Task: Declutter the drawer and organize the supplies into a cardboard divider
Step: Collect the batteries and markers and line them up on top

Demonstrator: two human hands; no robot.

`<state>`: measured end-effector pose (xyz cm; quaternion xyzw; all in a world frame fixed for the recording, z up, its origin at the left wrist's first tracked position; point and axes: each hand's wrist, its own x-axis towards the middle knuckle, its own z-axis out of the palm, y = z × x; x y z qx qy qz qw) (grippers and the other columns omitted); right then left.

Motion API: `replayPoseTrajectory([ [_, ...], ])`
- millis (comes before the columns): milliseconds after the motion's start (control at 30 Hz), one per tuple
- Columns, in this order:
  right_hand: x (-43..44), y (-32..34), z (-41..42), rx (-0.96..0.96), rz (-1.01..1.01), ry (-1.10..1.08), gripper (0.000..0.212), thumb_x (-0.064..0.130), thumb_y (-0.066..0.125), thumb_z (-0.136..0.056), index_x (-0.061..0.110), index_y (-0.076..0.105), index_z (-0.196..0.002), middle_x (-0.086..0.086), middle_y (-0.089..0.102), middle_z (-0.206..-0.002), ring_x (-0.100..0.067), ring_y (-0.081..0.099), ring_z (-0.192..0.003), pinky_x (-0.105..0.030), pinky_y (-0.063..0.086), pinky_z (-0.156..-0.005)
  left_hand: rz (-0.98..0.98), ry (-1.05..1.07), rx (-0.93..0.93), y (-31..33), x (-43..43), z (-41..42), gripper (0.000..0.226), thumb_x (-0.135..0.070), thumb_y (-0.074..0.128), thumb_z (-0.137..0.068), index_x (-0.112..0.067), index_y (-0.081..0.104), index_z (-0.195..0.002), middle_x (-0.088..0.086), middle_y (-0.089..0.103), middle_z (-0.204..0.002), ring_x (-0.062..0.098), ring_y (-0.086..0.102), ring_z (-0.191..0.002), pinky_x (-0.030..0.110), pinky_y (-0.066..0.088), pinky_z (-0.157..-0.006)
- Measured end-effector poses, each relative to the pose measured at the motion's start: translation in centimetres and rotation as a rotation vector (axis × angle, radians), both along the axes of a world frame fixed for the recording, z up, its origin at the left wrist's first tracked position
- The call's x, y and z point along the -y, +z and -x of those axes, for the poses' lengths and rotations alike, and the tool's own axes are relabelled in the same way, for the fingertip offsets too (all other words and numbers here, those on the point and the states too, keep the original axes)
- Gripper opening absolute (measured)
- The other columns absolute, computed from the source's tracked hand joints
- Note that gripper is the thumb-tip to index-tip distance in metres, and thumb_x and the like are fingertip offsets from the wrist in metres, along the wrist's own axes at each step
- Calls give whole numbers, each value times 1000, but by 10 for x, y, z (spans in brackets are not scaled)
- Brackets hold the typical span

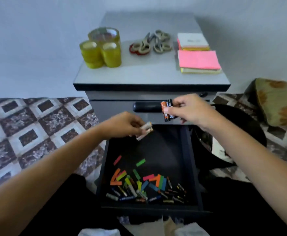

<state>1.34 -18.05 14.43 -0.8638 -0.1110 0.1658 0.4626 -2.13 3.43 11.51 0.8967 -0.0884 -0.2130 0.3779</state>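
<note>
Nearest to us, at the bottom edge, lie pale tan and white sheets (156,227), too blurred for us to tell whether they are the cardboard divider. Just beyond them, a black metal drawer (193,167) stands pulled open. At its near end we see a jumble of small loose batteries (139,196) mixed with bright paper strips in orange, green, pink and blue (139,178).

Both bare forearms reach over the drawer. Our left hand (127,124) pinches a few pale batteries (146,129) above the drawer's far left corner. Our right hand (188,109) grips a small bundle of orange-and-black batteries (167,109) in front of the black handle (146,107) of the drawer above.

On the grey cabinet top (149,77) sit stacked rolls of yellowish clear tape (101,51) at left, a pile of beige-handled scissors (151,42) in the middle, and two stacks of pink and yellow sticky notes (198,61) at right.
</note>
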Motion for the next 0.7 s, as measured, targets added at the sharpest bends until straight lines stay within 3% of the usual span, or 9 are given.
replayPoseTrajectory([
  [100,0,49,-18,85,-74,-35,12,18,68,-84,19,63,-73,-2,60,-69,-2,53,-55,-13,44,-44,151,112,97,64,-8,-17,8,-9,67,-84,-13,70,-90,-9,64,-62,-3,54,-54,10,45,-54],
  [167,-2,74,-33,127,-81,-76,4,17,68,-84,16,64,-86,1,61,-69,1,57,-52,-13,45,-43,197,196,144,94,-8,-31,4,-10,66,-85,-9,69,-88,-4,62,-63,-3,55,-51,8,46,-53],
  [267,-10,99,-61,150,-62,-114,19,13,68,-84,10,61,-102,-2,61,-70,-7,62,-52,-20,47,-48,212,345,163,118,1,-62,4,-11,67,-85,-8,66,-87,1,61,-68,-1,56,-51,11,48,-51],
  [467,-47,117,-107,79,240,-102,12,2,67,-82,-4,62,-91,-17,62,-70,-22,60,-53,-24,51,-44,183,544,45,119,30,-119,20,-2,66,-83,-4,48,-74,10,56,-64,12,56,-41,28,49,-55],
  [600,-65,108,-126,-24,351,-121,12,-6,64,-81,-7,58,-91,-24,63,-80,-35,65,-66,-41,57,-62,201,605,-23,107,37,-139,27,-2,66,-83,-8,42,-73,10,54,-71,19,53,-58,30,47,-54],
  [700,-73,105,-133,-123,451,-116,10,-2,65,-82,-4,58,-89,-16,62,-80,-25,61,-63,-38,56,-72,160,575,-9,108,38,-146,25,-1,67,-82,-7,45,-73,12,57,-73,20,55,-58,30,49,-55],
])
